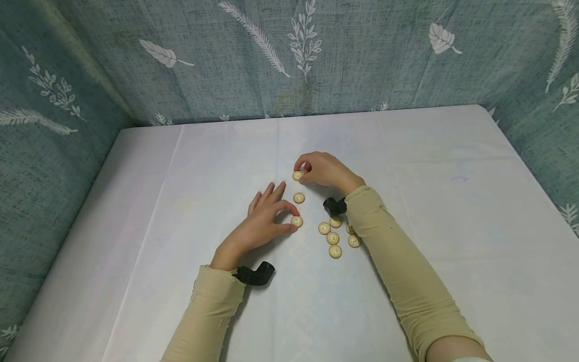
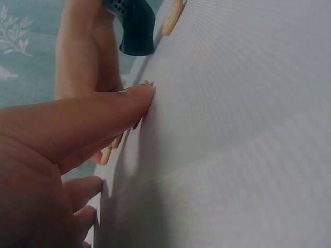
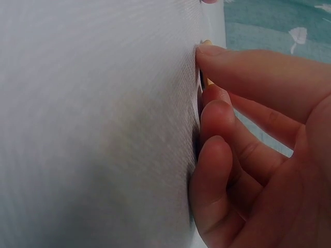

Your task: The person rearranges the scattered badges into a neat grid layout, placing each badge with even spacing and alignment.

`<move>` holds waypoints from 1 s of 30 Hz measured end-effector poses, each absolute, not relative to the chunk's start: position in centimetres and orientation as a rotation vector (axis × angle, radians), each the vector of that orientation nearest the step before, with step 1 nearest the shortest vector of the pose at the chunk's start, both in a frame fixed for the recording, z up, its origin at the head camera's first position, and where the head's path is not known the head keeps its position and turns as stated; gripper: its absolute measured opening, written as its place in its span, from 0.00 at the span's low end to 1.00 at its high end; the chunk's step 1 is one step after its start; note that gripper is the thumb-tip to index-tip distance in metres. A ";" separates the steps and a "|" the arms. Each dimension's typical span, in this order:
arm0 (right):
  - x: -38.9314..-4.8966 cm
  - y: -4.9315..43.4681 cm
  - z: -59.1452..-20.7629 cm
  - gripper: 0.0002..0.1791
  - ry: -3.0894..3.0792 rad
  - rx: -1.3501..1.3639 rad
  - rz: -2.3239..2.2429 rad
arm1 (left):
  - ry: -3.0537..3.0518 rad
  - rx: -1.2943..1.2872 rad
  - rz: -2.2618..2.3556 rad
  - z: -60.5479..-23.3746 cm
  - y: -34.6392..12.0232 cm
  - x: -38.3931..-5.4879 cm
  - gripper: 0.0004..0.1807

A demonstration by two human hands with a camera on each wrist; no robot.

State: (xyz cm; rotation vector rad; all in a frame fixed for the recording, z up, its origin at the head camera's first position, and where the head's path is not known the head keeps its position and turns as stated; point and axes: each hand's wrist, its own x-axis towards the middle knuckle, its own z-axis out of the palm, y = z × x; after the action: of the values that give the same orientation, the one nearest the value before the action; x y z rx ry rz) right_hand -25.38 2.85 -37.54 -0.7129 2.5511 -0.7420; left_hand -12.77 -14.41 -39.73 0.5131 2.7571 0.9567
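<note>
In the head view my left hand [image 1: 261, 222] pinches the rim of a round, pale wooden button [image 1: 296, 221] between thumb and index finger, the other fingers spread. Farther back, my right hand [image 1: 326, 170] pinches another wooden button [image 1: 297, 176] with thumb and fingertips. Between these two lies a third button [image 1: 299, 198], untouched, so the three stand roughly in a line. The left wrist view has the thumb [image 2: 129, 106] mostly covering its button. In the right wrist view only a thin edge of the button [image 3: 206, 77] shows beside the thumb.
Several loose wooden buttons [image 1: 332, 238] lie in a group below the right wrist, some partly behind the sleeve [image 1: 384, 236]. A white cloth [image 1: 203, 166] covers the table. Green leaf-patterned curtains [image 1: 362, 55] hang behind it and at the sides.
</note>
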 end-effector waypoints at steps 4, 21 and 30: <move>-25.3 2.9 -37.6 0.14 2.550 -0.708 -0.744 | 2.759 0.515 0.956 -39.7 -14.4 -12.8 0.10; -25.3 2.8 -37.5 0.14 2.569 -0.698 -0.732 | 2.759 0.511 0.956 -39.6 -14.4 -12.7 0.10; -25.2 3.2 -37.1 0.20 2.512 -0.705 -0.732 | 2.741 0.501 0.962 -39.6 -14.3 -12.7 0.10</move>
State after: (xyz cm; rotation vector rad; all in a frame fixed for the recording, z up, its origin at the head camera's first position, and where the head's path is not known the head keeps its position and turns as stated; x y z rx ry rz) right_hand -25.24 3.16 -37.13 -0.7047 2.5115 -0.7322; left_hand -12.73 -14.29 -39.55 0.5010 2.7409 0.9624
